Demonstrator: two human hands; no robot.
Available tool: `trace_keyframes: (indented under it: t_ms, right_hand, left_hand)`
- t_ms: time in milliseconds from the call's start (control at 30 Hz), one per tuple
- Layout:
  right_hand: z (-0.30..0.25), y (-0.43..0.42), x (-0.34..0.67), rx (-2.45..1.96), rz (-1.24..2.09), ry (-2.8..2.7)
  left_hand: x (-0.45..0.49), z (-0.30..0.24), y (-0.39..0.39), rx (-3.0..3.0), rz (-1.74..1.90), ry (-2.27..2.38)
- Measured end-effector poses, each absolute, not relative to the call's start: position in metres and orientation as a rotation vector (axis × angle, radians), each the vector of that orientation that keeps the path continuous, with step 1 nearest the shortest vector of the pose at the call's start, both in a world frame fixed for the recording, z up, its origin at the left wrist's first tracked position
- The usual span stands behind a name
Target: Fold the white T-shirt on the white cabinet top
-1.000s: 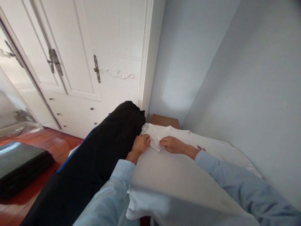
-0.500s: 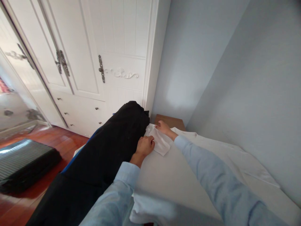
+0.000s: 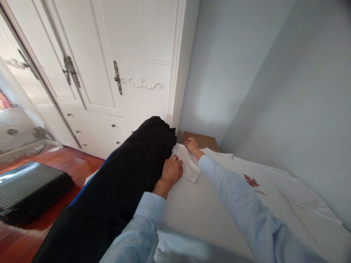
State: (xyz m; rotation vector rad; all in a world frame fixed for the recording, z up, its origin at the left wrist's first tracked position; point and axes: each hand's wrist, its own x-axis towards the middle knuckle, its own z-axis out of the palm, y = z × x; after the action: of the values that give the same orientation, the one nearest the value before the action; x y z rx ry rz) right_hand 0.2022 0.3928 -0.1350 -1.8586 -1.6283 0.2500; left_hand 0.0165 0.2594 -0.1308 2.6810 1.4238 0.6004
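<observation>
A white T-shirt (image 3: 219, 204) with a small red leaf print (image 3: 251, 180) lies flat on a bed-like surface. Its sleeve (image 3: 190, 166) is folded inward at the far end. My left hand (image 3: 172, 169) rests on the sleeve's left edge, fingers curled and pressing the cloth down. My right hand (image 3: 192, 144) reaches past it to the sleeve's far corner, fingers pinched on the fabric. Both my arms wear light blue sleeves.
A long black cloth (image 3: 120, 179) with a blue edge lies along the left of the shirt. A white wardrobe (image 3: 109, 65) with metal handles stands behind. A wooden stand (image 3: 204, 140) sits at the far end. A dark ribbed case (image 3: 30, 186) lies on the red floor.
My right hand has moved from the sleeve's near right side across to its far corner. The left hand stays pressed on the sleeve. The red print has come into view again.
</observation>
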Motion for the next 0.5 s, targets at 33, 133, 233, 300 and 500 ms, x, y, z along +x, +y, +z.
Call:
trace_keyframes:
  t_ms: [33, 133, 233, 300, 500]
  right_hand:
    - [-0.133, 0.388, 0.204, -1.874, 0.247, -1.64]
    - [-0.127, 0.37, 0.209, -1.914, 0.247, -1.701]
    - [-0.119, 0.35, 0.218, -1.947, 0.285, -1.818]
    - [-0.113, 0.337, 0.227, -1.985, 0.335, -1.9]
    - [-0.095, 0.316, 0.246, -2.099, 0.525, -2.043]
  left_hand:
    - [0.016, -0.132, 0.259, 2.692, 0.614, 1.418]
    - [0.017, -0.134, 0.258, 2.728, 0.637, 1.357]
    - [0.017, -0.136, 0.258, 2.746, 0.59, 1.277]
    - [0.017, -0.137, 0.258, 2.75, 0.56, 1.256]
    - [0.017, -0.136, 0.258, 2.772, 0.546, 1.273]
